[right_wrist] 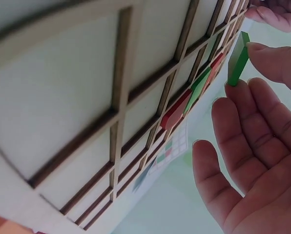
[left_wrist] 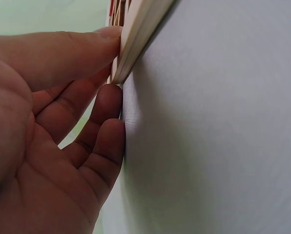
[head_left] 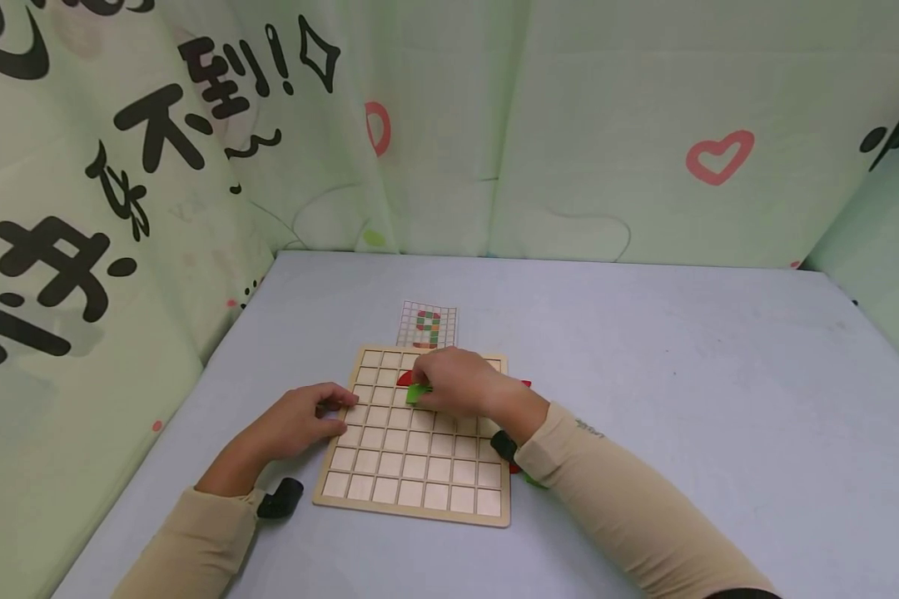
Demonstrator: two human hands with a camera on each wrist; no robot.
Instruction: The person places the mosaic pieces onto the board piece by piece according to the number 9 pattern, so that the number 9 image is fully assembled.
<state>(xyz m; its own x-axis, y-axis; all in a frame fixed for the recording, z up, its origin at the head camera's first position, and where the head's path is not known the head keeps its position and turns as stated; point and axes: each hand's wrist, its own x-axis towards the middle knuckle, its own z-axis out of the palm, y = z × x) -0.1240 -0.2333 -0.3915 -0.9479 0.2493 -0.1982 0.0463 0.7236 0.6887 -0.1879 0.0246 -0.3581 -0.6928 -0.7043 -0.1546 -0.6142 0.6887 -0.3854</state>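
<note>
A wooden grid board (head_left: 400, 466) lies on the table. At its left edge, my left hand (head_left: 303, 422) touches the frame with thumb and fingertips; the left wrist view has the thumb against the wooden rim and other fingertips low beside it. My right hand (head_left: 457, 383) is over the board's upper part, pinching a small green tile (right_wrist: 239, 59) between thumb and finger, tilted above the grid. Along the far rows sit a red tile (right_wrist: 176, 113) with a curved side, a green tile (right_wrist: 197, 90) and another red tile (right_wrist: 216, 66). In the head view, the right hand hides some of these.
Beyond the board's far edge lies a printed pattern card (head_left: 427, 324) with a coloured grid figure. Loose red and green pieces (head_left: 533, 481) show at the board's right, partly behind the right forearm. Printed curtains (head_left: 569, 141) surround the pale table (head_left: 682, 399).
</note>
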